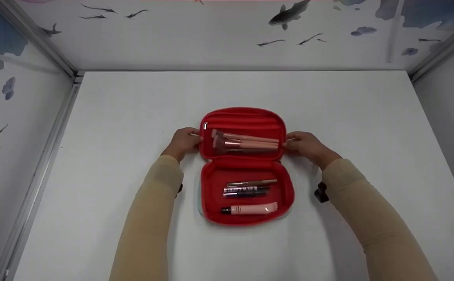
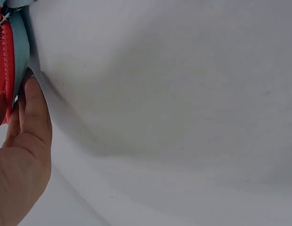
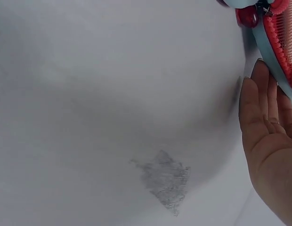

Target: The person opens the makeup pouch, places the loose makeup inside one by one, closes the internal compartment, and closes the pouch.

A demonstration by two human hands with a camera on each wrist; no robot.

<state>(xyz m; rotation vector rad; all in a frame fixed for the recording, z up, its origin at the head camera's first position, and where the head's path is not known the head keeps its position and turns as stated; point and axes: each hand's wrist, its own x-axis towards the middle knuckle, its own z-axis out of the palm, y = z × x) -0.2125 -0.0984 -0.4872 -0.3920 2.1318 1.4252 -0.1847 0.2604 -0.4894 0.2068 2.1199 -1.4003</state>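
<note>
A red-lined makeup bag (image 1: 215,195) lies unzipped in the head view, its lid (image 1: 242,111) folded back on the far side. My left hand (image 1: 186,141) grips the lid's left edge, thumb on the red side and fingers against the pale blue outer shell (image 2: 22,40). On the opposite edge, my right hand (image 1: 307,146) holds the lid with its fingers along the shell. Several pink-handled makeup brushes (image 1: 250,145) rest in the lid. The near half contains a brown pencil-like stick (image 1: 254,182), a patterned tube (image 1: 240,189), a dark tube (image 1: 246,193) and a pink squeeze tube (image 1: 254,209).
The bag is on a white table (image 1: 133,101). Printed panels with fish (image 1: 287,15) stand behind it and on the left, and a plain panel (image 1: 449,78) on the right. A dark red zip pull (image 3: 248,16) hangs at the bag's hinge side. A grey scuff (image 3: 167,181) marks the table.
</note>
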